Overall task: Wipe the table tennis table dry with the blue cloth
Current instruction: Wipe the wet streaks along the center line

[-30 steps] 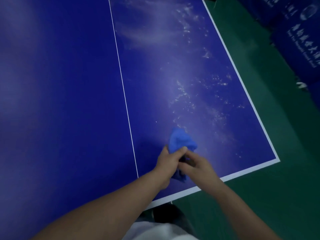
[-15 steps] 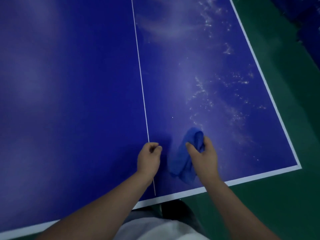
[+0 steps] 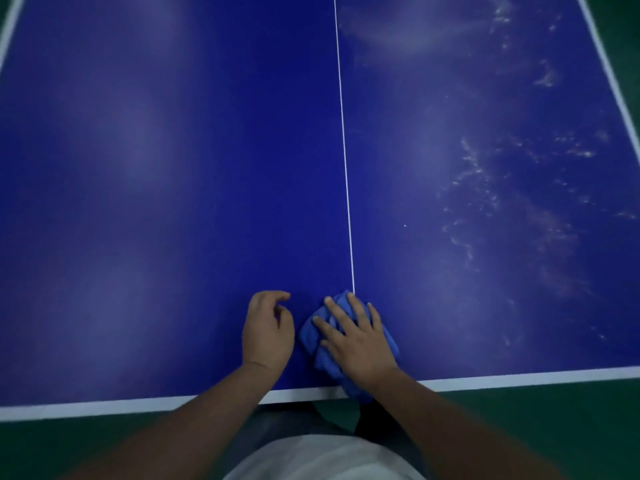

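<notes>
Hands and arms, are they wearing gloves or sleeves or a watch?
No gloves: the left hand and right hand are bare. The left forearm and right forearm are bare too, no sleeves, watch or bracelet showing. No rings visible. A light-coloured top shows at the bottom edge.

Soft blue cloth (image 3: 313,336), smooth table (image 3: 173,202)

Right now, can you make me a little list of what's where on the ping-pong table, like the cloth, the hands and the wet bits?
table: blue table tennis table, split by a white centre line
cloth: blue cloth, bunched up at the near edge, at the end of the centre line
right hand: right hand, fingers spread flat, pressing the cloth down
left hand: left hand, beside the cloth, fingers loosely curled, holding nothing
wet bits: pale streaks on the right half
</notes>
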Tool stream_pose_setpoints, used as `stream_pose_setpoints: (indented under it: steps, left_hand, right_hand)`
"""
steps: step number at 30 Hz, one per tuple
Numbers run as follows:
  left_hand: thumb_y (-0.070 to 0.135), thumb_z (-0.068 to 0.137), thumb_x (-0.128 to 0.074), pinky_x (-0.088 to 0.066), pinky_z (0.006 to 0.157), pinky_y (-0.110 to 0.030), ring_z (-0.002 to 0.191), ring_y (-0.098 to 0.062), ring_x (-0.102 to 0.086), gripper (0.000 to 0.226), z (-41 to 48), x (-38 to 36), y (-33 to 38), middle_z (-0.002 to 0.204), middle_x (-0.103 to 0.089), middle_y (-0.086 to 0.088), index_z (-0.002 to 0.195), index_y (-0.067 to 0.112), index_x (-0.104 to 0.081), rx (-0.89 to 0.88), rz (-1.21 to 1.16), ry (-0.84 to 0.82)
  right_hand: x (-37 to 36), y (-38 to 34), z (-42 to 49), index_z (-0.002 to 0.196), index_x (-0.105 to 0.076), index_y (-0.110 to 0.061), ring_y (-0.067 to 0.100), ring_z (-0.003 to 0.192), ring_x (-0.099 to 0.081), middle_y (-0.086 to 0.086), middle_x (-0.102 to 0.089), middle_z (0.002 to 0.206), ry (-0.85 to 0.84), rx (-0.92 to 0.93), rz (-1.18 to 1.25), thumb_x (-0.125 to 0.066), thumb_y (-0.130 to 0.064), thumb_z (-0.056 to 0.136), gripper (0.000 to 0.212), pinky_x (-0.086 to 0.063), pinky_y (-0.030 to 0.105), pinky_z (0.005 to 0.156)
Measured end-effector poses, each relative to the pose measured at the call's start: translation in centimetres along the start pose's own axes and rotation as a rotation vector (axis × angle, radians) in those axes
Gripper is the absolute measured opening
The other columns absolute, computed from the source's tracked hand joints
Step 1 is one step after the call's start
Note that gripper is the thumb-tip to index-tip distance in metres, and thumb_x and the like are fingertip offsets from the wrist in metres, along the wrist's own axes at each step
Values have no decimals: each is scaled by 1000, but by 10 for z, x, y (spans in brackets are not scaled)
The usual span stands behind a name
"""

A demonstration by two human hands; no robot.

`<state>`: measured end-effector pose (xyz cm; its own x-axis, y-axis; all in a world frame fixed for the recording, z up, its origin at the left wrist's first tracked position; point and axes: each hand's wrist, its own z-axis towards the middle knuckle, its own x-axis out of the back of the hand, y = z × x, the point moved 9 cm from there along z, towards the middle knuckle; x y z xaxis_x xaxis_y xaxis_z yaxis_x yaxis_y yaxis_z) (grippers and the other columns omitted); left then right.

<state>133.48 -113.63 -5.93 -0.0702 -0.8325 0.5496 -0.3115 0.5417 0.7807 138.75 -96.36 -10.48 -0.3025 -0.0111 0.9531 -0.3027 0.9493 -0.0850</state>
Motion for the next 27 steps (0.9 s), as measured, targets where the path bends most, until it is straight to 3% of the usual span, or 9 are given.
stream_pose_setpoints:
  steps: [4,7,9,12,15,17,22,25,27]
  left_hand:
    - [0,92,-57,-40,94,-20,109,-8,-49,29,2,-21,9,122,-54,4,116,13,-67,-245,230,-160]
    - [1,89,-61,-36,106,-34,126,-21,-46,34,11,-24,10,134,-54,-6,121,10,-66,-377,387,-178]
    - [1,88,-63,-40,108,-45,130,-28,-45,37,19,-15,2,138,-52,-10,124,9,-64,-386,459,-148]
    - [2,88,-63,-39,110,-55,135,-33,-42,41,30,13,-20,145,-47,-12,128,8,-61,-295,521,-97]
    - [4,90,-60,-39,109,-57,136,-36,-41,40,38,43,-46,147,-45,-13,130,8,-60,-238,561,-45]
    - [16,95,-49,-38,110,-56,135,-37,-41,39,42,64,-62,148,-45,-14,131,9,-59,-225,601,-3]
    - [38,99,-31,-32,113,-55,138,-37,-37,54,38,118,-109,150,-43,-15,138,9,-55,-91,630,80]
    - [43,98,-26,-26,117,-53,144,-33,-30,59,24,132,-126,155,-38,-13,142,12,-52,-21,610,62]
    - [43,98,-28,-26,117,-55,144,-34,-30,59,17,131,-124,155,-38,-14,141,11,-53,-54,624,48]
  right_hand:
    - [12,59,9,137,-53,-30,37,134,-36,4,-52,148,95,-206,127,-64,-31,79,59,-50,58,89]
    - [26,110,13,133,-63,-22,39,133,-36,9,-52,148,184,-557,235,-70,-17,86,48,-46,65,91]
    - [32,117,11,137,-62,-22,42,140,-34,8,-42,156,229,-730,327,-53,-32,99,41,-38,66,101]
    - [30,55,25,143,-56,-26,42,146,-28,8,-35,160,157,-541,306,-33,-57,98,59,-31,63,109]
    - [30,9,71,144,-55,-24,37,149,-22,6,-34,161,171,-456,311,-32,-55,99,59,-26,61,113]
    - [42,-17,114,144,-53,-26,35,151,-17,4,-33,162,195,-400,326,-34,-52,98,56,-21,60,116]
    - [38,-157,153,151,-43,-29,36,154,0,2,-19,167,80,86,237,-32,-53,97,61,-2,62,120]
    - [20,-214,109,147,-50,-29,37,153,-9,1,-31,163,103,313,142,-44,-52,98,54,-4,61,119]
    - [13,-199,78,145,-53,-30,34,151,-18,-1,-38,159,164,334,81,-45,-50,98,51,-9,58,119]
